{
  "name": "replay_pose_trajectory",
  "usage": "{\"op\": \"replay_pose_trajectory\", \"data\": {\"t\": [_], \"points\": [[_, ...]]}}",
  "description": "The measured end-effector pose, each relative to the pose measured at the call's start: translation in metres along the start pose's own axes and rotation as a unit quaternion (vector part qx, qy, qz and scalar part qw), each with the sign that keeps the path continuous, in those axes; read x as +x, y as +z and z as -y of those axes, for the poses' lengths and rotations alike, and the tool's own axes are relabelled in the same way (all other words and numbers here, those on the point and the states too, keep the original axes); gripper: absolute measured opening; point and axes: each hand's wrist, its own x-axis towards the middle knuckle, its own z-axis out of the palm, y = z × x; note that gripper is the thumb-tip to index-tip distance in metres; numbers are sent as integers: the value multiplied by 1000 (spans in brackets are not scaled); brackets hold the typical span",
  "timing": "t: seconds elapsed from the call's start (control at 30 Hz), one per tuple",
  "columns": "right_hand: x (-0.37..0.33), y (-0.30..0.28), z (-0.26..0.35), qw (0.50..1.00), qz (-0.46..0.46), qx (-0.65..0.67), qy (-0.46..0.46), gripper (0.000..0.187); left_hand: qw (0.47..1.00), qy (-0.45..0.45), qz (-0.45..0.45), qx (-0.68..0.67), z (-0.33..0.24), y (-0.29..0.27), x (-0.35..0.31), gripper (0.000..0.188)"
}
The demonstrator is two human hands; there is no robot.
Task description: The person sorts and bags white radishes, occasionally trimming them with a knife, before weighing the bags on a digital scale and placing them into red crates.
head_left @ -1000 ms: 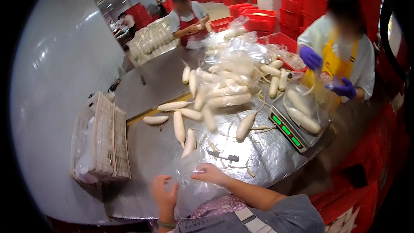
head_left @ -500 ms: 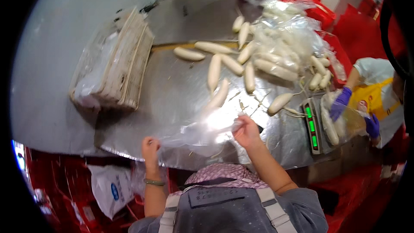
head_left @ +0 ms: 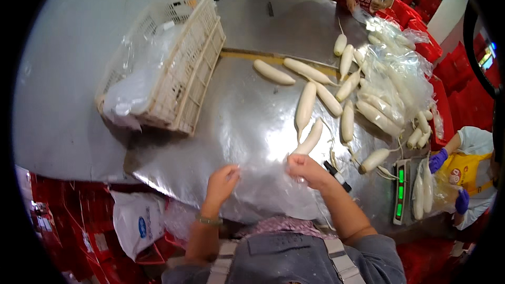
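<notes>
A clear plastic bag [head_left: 273,192] is stretched between my two hands over the near edge of the metal table. My left hand [head_left: 223,180] pinches one side of it, fingers closed. The other side is gripped by my right hand [head_left: 306,170], closed at the bag's upper edge. Just beyond my right hand lies a white radish [head_left: 310,138], with a longer radish [head_left: 305,108] behind it. Loose radishes [head_left: 273,72] are scattered farther back. The bag looks flat, with no radish visible inside it.
White plastic crates [head_left: 202,73] holding clear plastic stand at left. Bagged radishes [head_left: 392,81] are heaped at back right. A scale [head_left: 401,192] with green displays sits beside a co-worker in purple gloves [head_left: 437,161], who handles bagged radishes [head_left: 423,189]. A black object [head_left: 336,176] lies by my right forearm.
My view has shifted, so the table's contents appear farther right. My hands have come closer together, and the bag between them now hangs lower toward me.
</notes>
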Motion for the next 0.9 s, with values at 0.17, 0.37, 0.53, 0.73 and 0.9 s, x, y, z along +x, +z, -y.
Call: {"op": "replay_pose_trajectory", "data": {"t": [0.17, 0.37, 0.53, 0.73, 0.9], "points": [[89, -81, 20, 921, -39, -386, 18, 27, 967, -87, -64, -231, 102, -9, 28, 21], [234, -146, 64, 725, -244, -613, -200, 50, 941, -134, -164, -263, 170, 62, 59, 13], [313, -171, 81, 619, -317, -688, -208, 60, 922, -158, -149, -319, 125, 54, 60, 16], [304, -176, 69, 707, -317, -626, -89, 54, 889, -171, -135, -401, 118, 47, 61, 28], [209, -146, 51, 980, -141, 138, -16, 57, 894, -131, -103, -416, 110, 41, 58, 51]]}}
